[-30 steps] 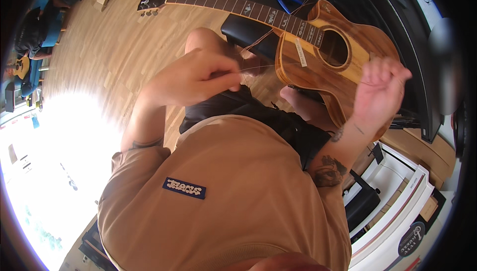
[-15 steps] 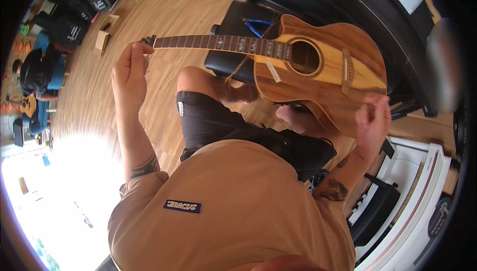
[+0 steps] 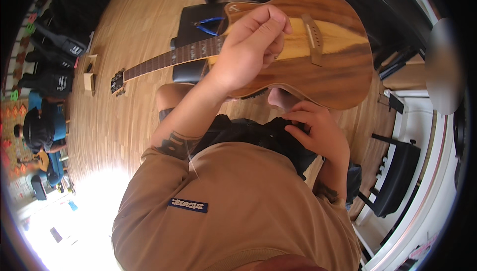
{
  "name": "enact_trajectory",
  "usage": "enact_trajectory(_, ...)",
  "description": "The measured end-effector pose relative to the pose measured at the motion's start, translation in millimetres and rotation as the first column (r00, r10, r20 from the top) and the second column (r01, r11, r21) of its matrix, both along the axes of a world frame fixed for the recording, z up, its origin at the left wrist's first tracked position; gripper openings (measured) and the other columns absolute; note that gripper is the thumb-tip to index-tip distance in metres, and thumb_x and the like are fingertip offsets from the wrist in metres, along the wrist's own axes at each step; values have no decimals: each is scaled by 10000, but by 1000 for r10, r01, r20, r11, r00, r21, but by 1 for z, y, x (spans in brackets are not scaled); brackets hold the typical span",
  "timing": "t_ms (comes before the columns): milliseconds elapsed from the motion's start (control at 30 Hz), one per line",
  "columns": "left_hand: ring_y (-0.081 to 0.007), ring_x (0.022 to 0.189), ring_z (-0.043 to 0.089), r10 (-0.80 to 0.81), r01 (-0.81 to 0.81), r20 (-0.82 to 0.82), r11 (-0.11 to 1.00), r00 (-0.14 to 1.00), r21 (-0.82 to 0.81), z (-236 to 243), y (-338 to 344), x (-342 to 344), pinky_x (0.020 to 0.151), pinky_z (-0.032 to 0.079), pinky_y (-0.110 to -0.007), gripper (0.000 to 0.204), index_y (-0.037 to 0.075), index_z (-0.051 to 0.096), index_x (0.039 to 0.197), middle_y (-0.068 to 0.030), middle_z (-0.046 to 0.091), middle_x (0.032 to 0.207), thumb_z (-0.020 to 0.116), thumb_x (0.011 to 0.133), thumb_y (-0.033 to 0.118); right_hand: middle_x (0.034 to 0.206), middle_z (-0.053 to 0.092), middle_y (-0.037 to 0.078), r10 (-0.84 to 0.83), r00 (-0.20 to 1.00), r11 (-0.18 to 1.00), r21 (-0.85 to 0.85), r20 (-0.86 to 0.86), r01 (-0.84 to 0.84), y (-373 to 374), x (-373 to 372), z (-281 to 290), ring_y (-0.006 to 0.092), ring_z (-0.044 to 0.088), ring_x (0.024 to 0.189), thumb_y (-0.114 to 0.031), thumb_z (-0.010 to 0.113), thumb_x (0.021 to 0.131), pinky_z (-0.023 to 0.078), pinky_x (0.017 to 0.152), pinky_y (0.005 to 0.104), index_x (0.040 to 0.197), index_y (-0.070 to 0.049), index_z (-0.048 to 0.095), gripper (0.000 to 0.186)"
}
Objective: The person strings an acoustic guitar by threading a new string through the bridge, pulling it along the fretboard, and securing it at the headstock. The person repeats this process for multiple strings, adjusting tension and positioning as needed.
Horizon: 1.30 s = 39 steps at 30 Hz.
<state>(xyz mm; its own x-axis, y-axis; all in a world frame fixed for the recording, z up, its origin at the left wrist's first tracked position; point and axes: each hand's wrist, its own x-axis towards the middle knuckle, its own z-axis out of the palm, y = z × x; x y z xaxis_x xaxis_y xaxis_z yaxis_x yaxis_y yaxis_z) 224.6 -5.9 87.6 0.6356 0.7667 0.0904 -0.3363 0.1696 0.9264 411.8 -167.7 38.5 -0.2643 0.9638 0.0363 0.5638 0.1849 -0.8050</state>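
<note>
An acoustic guitar [image 3: 343,67] with a two-toned wooden top lies on its back across my lap and a black seat, its neck pointing left. No strings show over its bridge [image 3: 314,40] or fretboard [image 3: 174,57]. My left hand [image 3: 256,47] is closed above the body, hiding the sound hole; what its fingers hold cannot be made out. A thin pale strand [image 3: 191,161] crosses by my left forearm, its ends unclear. Below the guitar's near edge, my right hand [image 3: 318,129] has fingers curled toward the thumb, with anything between them too small to see.
Blue-handled pliers [image 3: 208,25] rest on the black seat [image 3: 189,72] beside the guitar. A small wooden box [image 3: 89,79] stands on the wood floor. At far left sits another person [image 3: 42,127] with a guitar. A black bench [image 3: 397,179] stands by a white keyboard instrument on the right.
My left hand has moved right from the headstock to over the guitar body. My right hand has dropped from the body's lower end to its near edge. The view has shifted.
</note>
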Motion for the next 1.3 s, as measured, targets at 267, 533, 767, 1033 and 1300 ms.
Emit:
enact_trajectory(267, 17, 598, 396, 14, 1, -93, 988, 996, 153, -49, 2, 60, 513, 278, -190, 145, 40, 655, 1011, 90, 512, 687, 652, 1041, 182, 1065, 720, 141, -224, 953, 972, -18, 204, 232, 0, 40, 30, 333, 723, 928, -36, 804, 792, 576, 793, 377, 1292, -56, 689, 514)
enact_trajectory(533, 9, 532, 460, 61, -42, -122, 987, 991, 155, -58, -7, 78, 458, 315, -194, 153, 50, 650, 979, 51, 597, 661, 696, 1006, 193, 980, 742, 100, -263, 881, 839, 358, -394, 410, 58, 40, -18, 152, 731, 878, 52, 772, 860, 584, 760, 263, 1195, 8, 698, 346)
enact_trajectory(767, -27, 607, 451, 94, -64, -109, 965, 990, 254, -64, -6, 84, 505, 342, -205, 179, 50, 625, 1003, 32, 556, 709, 614, 1052, 222, 1017, 700, 97, -275, 598, 838, 118, -753, 533, 54, 29, -23, 130, 692, 819, 73, 745, 872, 559, 716, 259, 1070, 23, 691, 211)
enact_trajectory(1033, -191, 879, 474, -10, 149, 261, 841, 965, -521, -43, -14, 77, 764, 461, -346, 279, 93, 482, 1175, -13, 406, 915, 433, 1094, 356, 999, 577, 73, -423, 799, 647, 474, -427, 597, 56, 24, -24, 112, 617, 779, 16, 847, 749, 511, 615, 245, 924, -53, 739, 217)
enact_trajectory(1300, -216, 1002, 526, 119, -8, 144, 798, 982, -602, -49, -26, 77, 940, 458, -390, 270, 49, 519, 1206, -76, 516, 1029, 457, 1048, 259, 990, 568, 39, -503, 845, 555, 682, -181, 477, 65, 12, -11, 150, 589, 760, 15, 833, 713, 497, 627, 275, 969, -68, 769, 276)
